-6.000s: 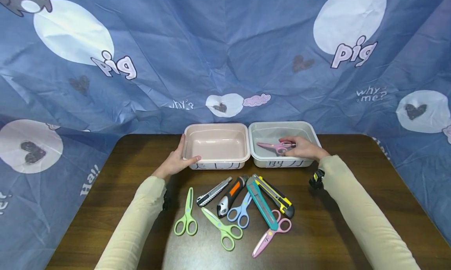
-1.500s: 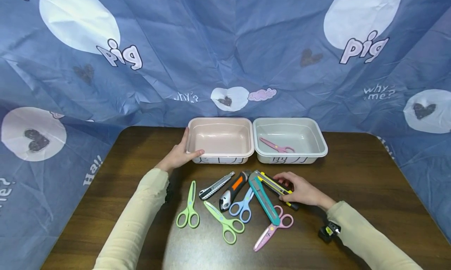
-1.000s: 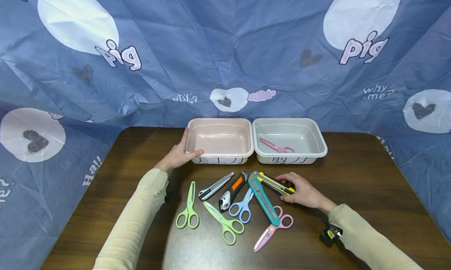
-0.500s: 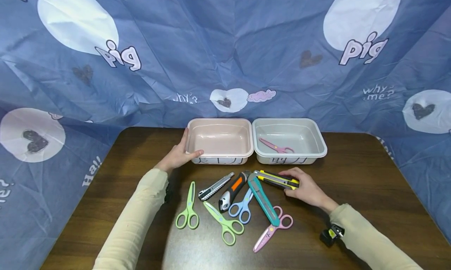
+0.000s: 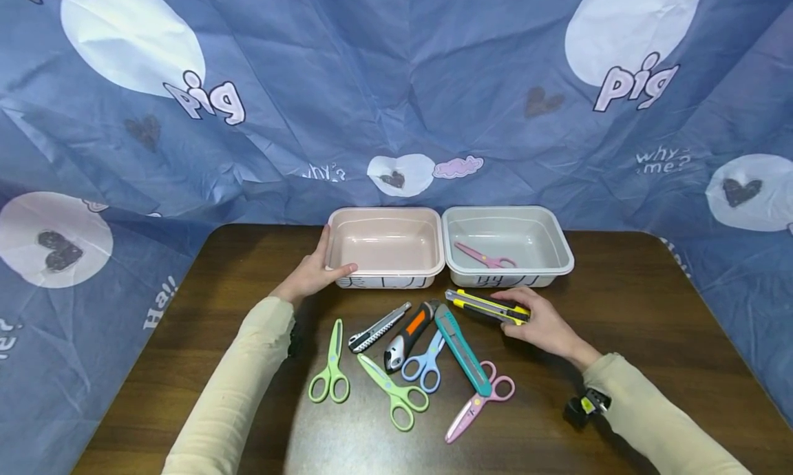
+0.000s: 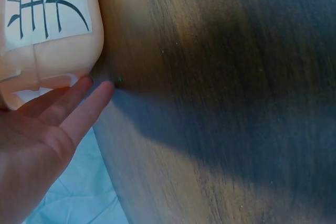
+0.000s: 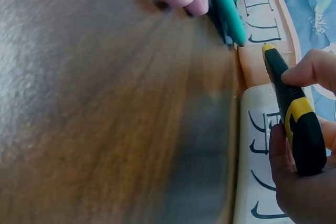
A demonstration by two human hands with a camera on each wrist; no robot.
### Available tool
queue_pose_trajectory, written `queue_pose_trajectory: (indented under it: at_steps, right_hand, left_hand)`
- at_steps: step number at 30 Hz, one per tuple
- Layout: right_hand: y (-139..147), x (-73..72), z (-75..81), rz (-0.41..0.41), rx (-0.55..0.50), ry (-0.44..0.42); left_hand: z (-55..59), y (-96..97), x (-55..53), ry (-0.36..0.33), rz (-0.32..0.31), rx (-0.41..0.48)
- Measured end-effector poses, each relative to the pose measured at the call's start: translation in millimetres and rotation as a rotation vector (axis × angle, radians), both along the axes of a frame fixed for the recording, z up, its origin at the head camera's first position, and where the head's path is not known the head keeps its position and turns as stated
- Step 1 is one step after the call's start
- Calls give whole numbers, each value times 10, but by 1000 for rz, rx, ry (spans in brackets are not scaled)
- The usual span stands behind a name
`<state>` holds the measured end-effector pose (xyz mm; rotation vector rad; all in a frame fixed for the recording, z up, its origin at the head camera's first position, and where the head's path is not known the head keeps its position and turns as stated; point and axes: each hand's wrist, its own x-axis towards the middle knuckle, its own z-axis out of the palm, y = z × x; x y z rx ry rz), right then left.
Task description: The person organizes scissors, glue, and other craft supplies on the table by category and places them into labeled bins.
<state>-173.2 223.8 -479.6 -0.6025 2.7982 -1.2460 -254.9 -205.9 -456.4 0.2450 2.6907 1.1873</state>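
My right hand (image 5: 542, 323) holds a yellow-and-black utility knife (image 5: 486, 305) by its rear end, just in front of the boxes. In the right wrist view the thumb and fingers pinch the utility knife (image 7: 286, 95), raised off the table. My left hand (image 5: 310, 272) rests on the left front corner of the pink box (image 5: 390, 275), with thumb and index finger spread along its rim. The left wrist view shows the straight fingers (image 6: 86, 106) at the lower side of that box. Pink scissors (image 5: 486, 256) lie inside the grey-green box (image 5: 539, 272) beside it.
On the table lie green scissors (image 5: 334, 358), more green scissors (image 5: 396, 396), blue scissors (image 5: 427, 365), a silver-black utility knife (image 5: 378, 329) and an orange-black knife (image 5: 411, 337). A teal utility knife (image 5: 463, 351) lies over pink scissors (image 5: 471, 413). A blue curtain (image 5: 297, 103) hangs behind.
The pink scissors were set in the grey-green box. My right hand then gripped the yellow-and-black utility knife, lifted it away from the teal one and moved it toward the boxes. My left hand stayed put.
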Motion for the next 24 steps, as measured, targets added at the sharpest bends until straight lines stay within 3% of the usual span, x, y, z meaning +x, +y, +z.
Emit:
queue_pose_trajectory:
  at_steps: [24]
  right_hand:
    - [-181, -69, 246, 39, -76, 21]
  left_hand:
    - [2, -8, -1, 9, -5, -33]
